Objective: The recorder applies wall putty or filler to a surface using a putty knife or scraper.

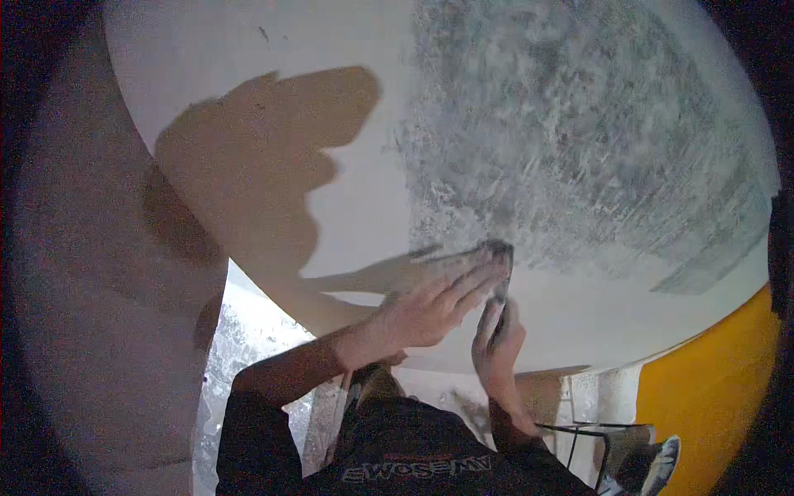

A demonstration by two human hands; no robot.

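Observation:
A pale, smooth surface [356, 207] spreads above and in front of me, with a large grey, streaky patch [562, 140] across its right part. A dark, thin, flat tool [501, 248] meets the surface at the patch's lower edge; its exact kind is unclear. My right hand [499, 335] is closed around the tool's lower part, just below the surface. From the left comes my left hand [442, 302], its fingers stretched out and lying flat, with the fingertips against the tool's upper end. The fingers partly hide the tool.
Shadows of my arms and hands [256, 157] fall over the left of the pale surface. A bright, mottled panel [256, 331] is at lower left, and a yellow wall [703, 364] at right. A dark metal frame [591, 430] stands at lower right beside a shoe [662, 467].

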